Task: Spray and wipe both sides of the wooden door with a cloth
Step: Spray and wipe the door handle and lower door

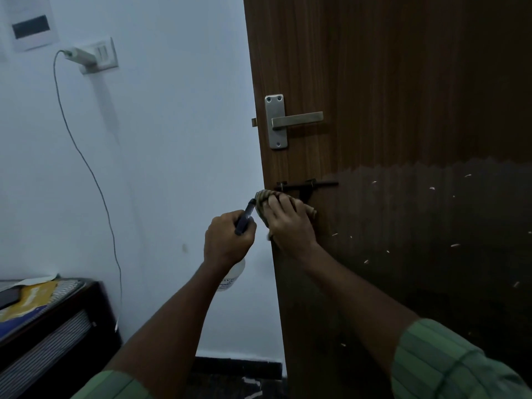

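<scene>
dim, bluish light – lower door point(431, 254) in shadow, edges bowed.

Brown wood-grain door point(403, 82), striped tan cloth point(263, 201), green striped sleeves point(449, 364).

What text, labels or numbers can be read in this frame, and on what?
None can be read.
Spray bottle, in the left hand: dark print on its white body, too small and blurred.
Yellow book on the shelf at lower left: pale lettering, blurred.
Wall panel at top left: dark window, no lettering visible.
</scene>
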`<action>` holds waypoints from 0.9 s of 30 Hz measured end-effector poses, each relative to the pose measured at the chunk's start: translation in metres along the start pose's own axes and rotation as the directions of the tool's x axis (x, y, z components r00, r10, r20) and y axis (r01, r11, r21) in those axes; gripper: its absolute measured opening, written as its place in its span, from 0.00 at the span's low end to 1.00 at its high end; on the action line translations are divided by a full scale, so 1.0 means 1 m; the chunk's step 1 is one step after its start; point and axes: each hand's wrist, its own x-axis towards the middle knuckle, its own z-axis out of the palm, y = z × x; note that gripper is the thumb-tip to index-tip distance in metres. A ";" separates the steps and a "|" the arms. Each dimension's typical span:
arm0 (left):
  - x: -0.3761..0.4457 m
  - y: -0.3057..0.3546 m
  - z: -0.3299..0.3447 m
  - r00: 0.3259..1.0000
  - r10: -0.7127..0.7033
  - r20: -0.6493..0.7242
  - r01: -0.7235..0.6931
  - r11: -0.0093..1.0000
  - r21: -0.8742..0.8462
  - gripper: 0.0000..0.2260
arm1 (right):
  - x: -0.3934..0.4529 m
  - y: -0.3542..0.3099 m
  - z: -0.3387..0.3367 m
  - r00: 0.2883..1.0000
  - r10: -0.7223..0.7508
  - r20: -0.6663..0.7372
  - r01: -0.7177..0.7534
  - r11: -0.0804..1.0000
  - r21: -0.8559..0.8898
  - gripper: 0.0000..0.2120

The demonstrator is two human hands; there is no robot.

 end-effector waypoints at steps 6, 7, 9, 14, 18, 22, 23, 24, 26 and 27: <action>0.009 0.001 0.000 0.999 0.032 0.028 -0.031 0.999 -0.031 0.18 | -0.064 -0.021 0.004 0.991 0.090 0.099 -0.076 0.987 -0.139 0.22; 0.009 0.004 0.002 0.999 0.036 0.034 -0.034 0.999 -0.041 0.18 | -0.070 -0.018 0.004 0.991 0.072 0.115 -0.053 0.986 -0.159 0.22; 0.008 0.010 0.008 0.998 0.040 0.044 -0.037 0.997 -0.063 0.18 | -0.068 -0.010 0.005 0.994 0.037 0.106 -0.023 0.992 -0.126 0.22; 0.007 0.018 0.024 0.999 0.013 0.041 -0.007 0.990 -0.142 0.20 | -0.030 0.006 0.000 0.997 0.037 0.074 -0.032 0.996 -0.080 0.27; 0.011 0.019 0.026 0.999 0.029 0.017 -0.027 0.988 -0.150 0.19 | -0.021 0.003 0.004 0.999 0.024 0.044 -0.026 0.999 0.032 0.23; 0.010 0.016 0.023 0.997 0.067 0.047 -0.059 0.986 -0.153 0.16 | -0.045 0.024 -0.002 0.993 -0.081 -0.090 0.093 0.987 0.134 0.04; 0.009 0.016 0.022 0.996 0.076 0.052 -0.067 0.986 -0.150 0.16 | -0.046 0.028 -0.004 0.991 -0.092 -0.098 0.106 0.983 0.147 0.07; 0.009 0.015 0.022 0.995 0.083 0.058 -0.074 0.987 -0.141 0.16 | -0.043 0.029 -0.007 0.991 -0.085 -0.108 0.102 0.981 0.167 0.08; 0.007 0.013 0.023 0.993 0.091 0.078 -0.079 0.987 -0.142 0.15 | -0.034 0.028 -0.019 0.987 0.004 -0.164 0.035 0.972 0.232 0.07; 0.006 0.011 0.025 0.993 0.090 0.082 -0.078 0.987 -0.144 0.15 | -0.027 0.028 -0.026 0.976 0.110 -0.188 -0.051 0.954 0.295 0.04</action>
